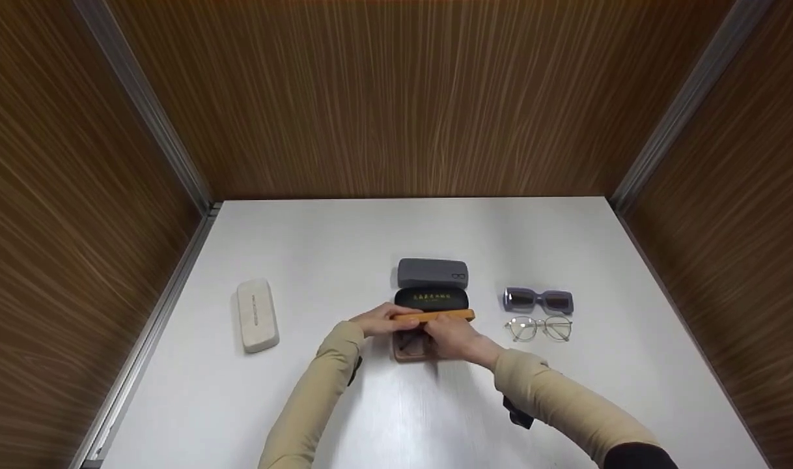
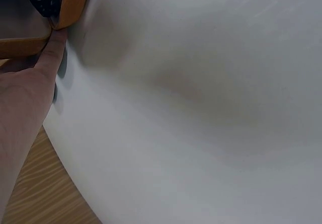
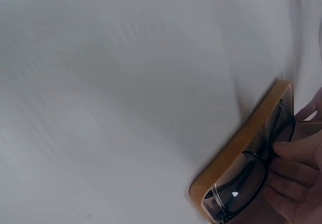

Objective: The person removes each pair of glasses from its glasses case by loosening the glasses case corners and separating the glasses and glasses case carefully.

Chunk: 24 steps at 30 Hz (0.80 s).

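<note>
An orange-brown glasses case point(image 1: 406, 355) lies open at the middle of the table, its lid point(image 1: 463, 314) raised. My left hand point(image 1: 378, 320) grips the case at its left end by the lid, thumb in front and fingers behind. Black-framed glasses point(image 3: 261, 181) sit in the lower half of the case, lenses facing up in the right wrist view. My right hand point(image 3: 297, 181) pinches them at the bridge, thumb on top. In the left wrist view, one finger stretches along the case's hinge side, and a corner of the glasses point(image 2: 48, 0) shows inside.
Directly behind lie a black case point(image 1: 431, 298) with gold lettering and a grey case point(image 1: 433, 272). Purple sunglasses point(image 1: 538, 300) and thin-framed round glasses point(image 1: 540, 328) rest to the right. A cream case point(image 1: 258, 316) is at the left. Wood-grain panels point(image 1: 396, 98) enclose the table.
</note>
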Each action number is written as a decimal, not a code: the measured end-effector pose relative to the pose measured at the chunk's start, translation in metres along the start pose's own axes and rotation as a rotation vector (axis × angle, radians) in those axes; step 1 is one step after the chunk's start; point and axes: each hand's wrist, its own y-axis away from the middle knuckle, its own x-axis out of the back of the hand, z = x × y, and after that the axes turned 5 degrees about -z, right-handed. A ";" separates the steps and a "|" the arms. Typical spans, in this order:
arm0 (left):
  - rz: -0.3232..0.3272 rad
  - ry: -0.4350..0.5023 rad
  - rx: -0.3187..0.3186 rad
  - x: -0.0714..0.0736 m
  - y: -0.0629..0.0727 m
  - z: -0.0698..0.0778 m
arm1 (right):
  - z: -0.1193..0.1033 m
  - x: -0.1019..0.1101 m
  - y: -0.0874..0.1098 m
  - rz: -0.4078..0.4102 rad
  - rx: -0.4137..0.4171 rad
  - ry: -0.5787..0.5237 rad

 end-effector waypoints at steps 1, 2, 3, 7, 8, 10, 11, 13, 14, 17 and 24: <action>0.001 -0.002 0.000 0.000 0.000 0.000 | 0.000 -0.001 -0.001 0.012 -0.007 0.010; 0.003 -0.003 -0.001 0.000 0.000 0.000 | -0.001 -0.003 -0.001 0.021 -0.017 0.023; 0.005 -0.005 -0.002 0.001 0.000 0.000 | -0.001 -0.004 -0.002 0.026 -0.028 0.036; 0.011 -0.013 -0.008 0.001 0.000 0.000 | -0.003 -0.007 -0.005 0.033 -0.086 0.078; 0.013 -0.016 -0.008 0.001 0.000 0.000 | -0.004 -0.008 -0.006 0.033 -0.100 0.085; 0.015 -0.012 -0.005 0.001 0.000 0.000 | -0.004 -0.009 -0.006 0.037 -0.122 0.090; 0.017 -0.012 -0.003 0.000 0.000 0.000 | -0.005 -0.010 -0.006 0.041 -0.128 0.097; 0.018 -0.007 -0.004 0.000 -0.001 -0.001 | -0.005 -0.011 -0.005 0.053 -0.133 0.109; 0.020 -0.004 -0.005 0.000 -0.001 -0.001 | -0.005 -0.012 -0.005 0.064 -0.132 0.115; 0.023 0.000 -0.009 -0.001 -0.003 -0.002 | -0.005 -0.014 -0.004 0.095 -0.125 0.138; 0.028 -0.017 -0.017 0.000 -0.003 -0.002 | -0.006 -0.015 -0.004 0.123 -0.110 0.182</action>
